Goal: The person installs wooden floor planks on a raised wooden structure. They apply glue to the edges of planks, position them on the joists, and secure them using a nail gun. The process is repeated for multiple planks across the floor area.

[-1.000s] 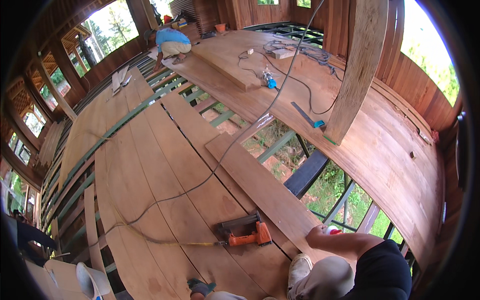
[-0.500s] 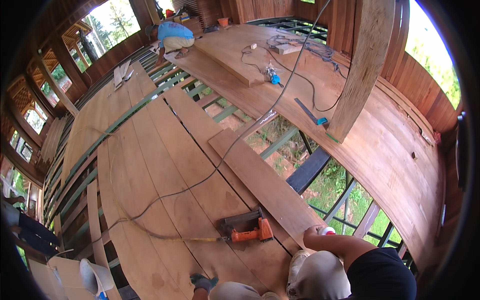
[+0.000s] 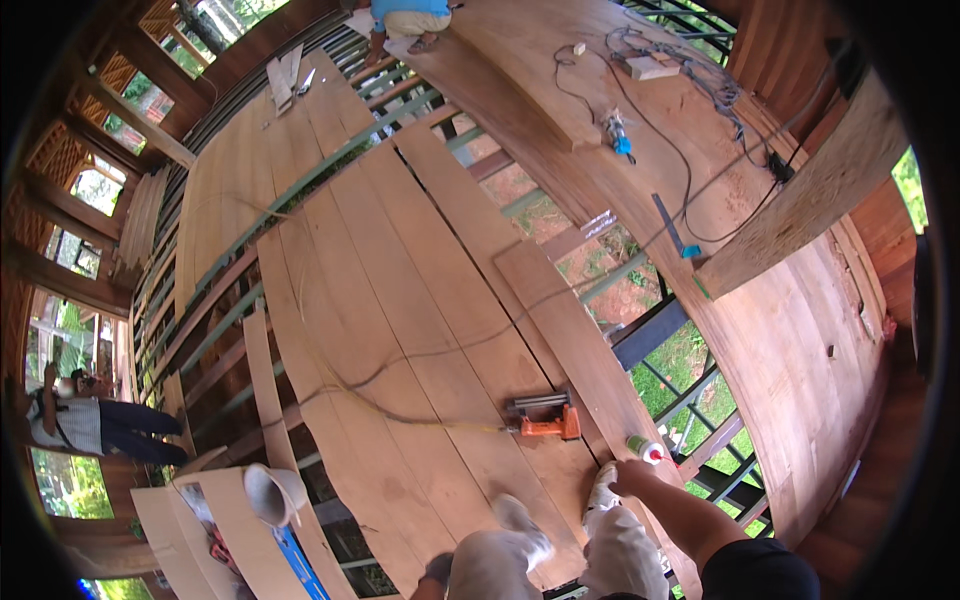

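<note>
My right hand (image 3: 626, 475) reaches down beside my beige shoe (image 3: 598, 500) at the lower right, fingers curled; what they hold, if anything, I cannot make out. Just beyond it a white tube with a red tip (image 3: 645, 449) lies at the edge of a loose plank (image 3: 557, 316). My left hand (image 3: 436, 572), dark, maybe gloved, is mostly hidden beside my left knee, its fingers unclear. An orange nail gun (image 3: 545, 420) rests on the laid boards (image 3: 370, 270) ahead of my feet, its yellow hose running left.
Open joist gaps (image 3: 665, 390) border the plank. A wooden post (image 3: 810, 190), blue power tool (image 3: 619, 140) and square (image 3: 688, 247) are across them. A crouching co-worker (image 3: 410, 20) is at the top, another person (image 3: 110, 425) at far left. A white bucket (image 3: 270, 490) stands lower left.
My view has tipped downward, showing more of my legs. The white tube, earlier in my right hand, now shows apart from my fingers. A cable crossing the boards looks blurred.
</note>
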